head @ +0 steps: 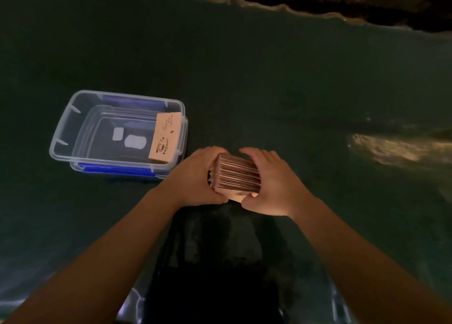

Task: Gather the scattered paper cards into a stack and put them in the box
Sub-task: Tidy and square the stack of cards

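Observation:
A thick stack of paper cards (238,174) stands on edge on the dark green tabletop, pressed between both hands. My left hand (195,177) grips its left side and my right hand (269,182) grips its right side. To the left sits a clear plastic box (61,138) with blue clips, open on top. Inside it, a pile of cards (166,138) with a coffee-cup print leans against the right wall.
The dark green table (269,84) stretches far around the hands, with a wavy clear cover edge (288,8) at the back. A bright light patch (391,150) lies on the right. My dark-clothed lap (220,262) is below the hands.

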Motion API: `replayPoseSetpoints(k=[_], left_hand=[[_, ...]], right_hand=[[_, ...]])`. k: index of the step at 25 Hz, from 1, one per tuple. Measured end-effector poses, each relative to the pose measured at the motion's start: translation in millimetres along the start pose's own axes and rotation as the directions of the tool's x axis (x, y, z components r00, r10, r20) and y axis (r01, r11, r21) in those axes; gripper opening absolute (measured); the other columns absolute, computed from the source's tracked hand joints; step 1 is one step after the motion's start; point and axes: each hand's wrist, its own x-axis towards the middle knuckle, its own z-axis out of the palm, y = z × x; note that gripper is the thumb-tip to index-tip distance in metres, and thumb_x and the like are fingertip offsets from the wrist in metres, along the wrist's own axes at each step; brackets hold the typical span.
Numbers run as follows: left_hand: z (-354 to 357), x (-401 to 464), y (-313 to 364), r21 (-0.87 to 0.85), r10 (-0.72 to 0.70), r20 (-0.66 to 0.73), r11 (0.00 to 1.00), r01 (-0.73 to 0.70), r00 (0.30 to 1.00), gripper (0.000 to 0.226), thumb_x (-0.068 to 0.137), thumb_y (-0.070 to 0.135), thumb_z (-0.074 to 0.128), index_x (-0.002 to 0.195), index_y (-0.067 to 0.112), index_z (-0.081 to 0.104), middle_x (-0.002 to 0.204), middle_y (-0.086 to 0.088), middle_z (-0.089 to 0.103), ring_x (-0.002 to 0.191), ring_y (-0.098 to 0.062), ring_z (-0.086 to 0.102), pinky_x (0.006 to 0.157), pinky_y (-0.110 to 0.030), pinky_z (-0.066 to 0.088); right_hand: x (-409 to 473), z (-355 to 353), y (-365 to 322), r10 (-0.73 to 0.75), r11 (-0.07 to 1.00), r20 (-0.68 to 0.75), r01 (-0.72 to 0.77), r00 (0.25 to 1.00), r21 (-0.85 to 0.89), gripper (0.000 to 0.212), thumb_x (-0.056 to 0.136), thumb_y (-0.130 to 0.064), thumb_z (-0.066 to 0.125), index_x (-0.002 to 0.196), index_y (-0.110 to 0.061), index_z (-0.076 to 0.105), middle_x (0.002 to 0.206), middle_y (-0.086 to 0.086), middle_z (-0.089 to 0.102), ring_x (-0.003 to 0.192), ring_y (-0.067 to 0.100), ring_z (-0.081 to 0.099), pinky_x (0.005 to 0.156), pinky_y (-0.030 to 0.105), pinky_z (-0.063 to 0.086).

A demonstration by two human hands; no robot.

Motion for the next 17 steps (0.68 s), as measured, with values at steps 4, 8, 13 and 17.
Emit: replayPoseSetpoints(k=[4, 8, 13, 17], left_hand=[[14.9, -4.8, -18.9, -0.118, -0.088, 0.010, 0.989, 0.088, 0.996, 0.089, 0.055, 0.054, 0.092, 0.130, 0.051, 0.043, 0.122, 0.028, 0.060, 0.117, 0.011, 0.056, 0.092, -0.015, 0.044], [25.0, -9.6, -33.0, -0.068, -0.158, 0.007, 0.985, 0.158, 0.987, 0.095, 0.051, 0.059, 0.090, 0.129, 0.057, 0.036, 0.127, 0.031, 0.046, 0.122, 0.010, 0.037, 0.097, -0.024, 0.036], [27.1, -9.3, -39.2, -0.019, -0.124, 0.041, 0.992, 0.125, 0.991, 0.101, 0.055, 0.055, 0.087, 0.138, 0.049, 0.030, 0.122, 0.033, 0.037, 0.119, 0.014, 0.038, 0.092, -0.018, 0.034], [29.5, -4.6, -38.4, -0.023, -0.133, 0.074, 0.991, 0.135, 0.988, 0.100, 0.058, 0.047, 0.089, 0.134, 0.051, 0.025, 0.121, 0.033, 0.033, 0.114, 0.007, 0.044, 0.091, -0.018, 0.035]], right_hand=[[-11.4, 17.2, 13.3, 0.075, 0.938, -0.026, -0.062, 0.997, 0.342, 0.105, 0.064, -0.041, 0.081, 0.155, -0.046, 0.028, 0.135, -0.027, 0.047, 0.130, 0.002, 0.049, 0.110, 0.029, 0.047], [-23.1, 42.5, 27.5, 0.139, 0.895, -0.084, -0.089, 0.987, 0.436, 0.105, 0.070, -0.044, 0.081, 0.159, -0.038, 0.026, 0.151, -0.015, 0.039, 0.142, 0.003, 0.043, 0.117, 0.021, 0.038], [-22.6, 57.0, 41.4, 0.246, 0.928, -0.005, -0.234, 0.969, 0.289, 0.109, 0.062, -0.049, 0.075, 0.157, -0.038, 0.022, 0.145, -0.009, 0.043, 0.131, 0.008, 0.031, 0.112, 0.038, 0.033], [-15.9, 59.8, 37.5, 0.256, 0.908, 0.007, -0.243, 0.967, 0.340, 0.098, 0.061, -0.041, 0.080, 0.144, -0.036, 0.028, 0.130, -0.010, 0.043, 0.121, 0.015, 0.047, 0.097, 0.039, 0.054]])
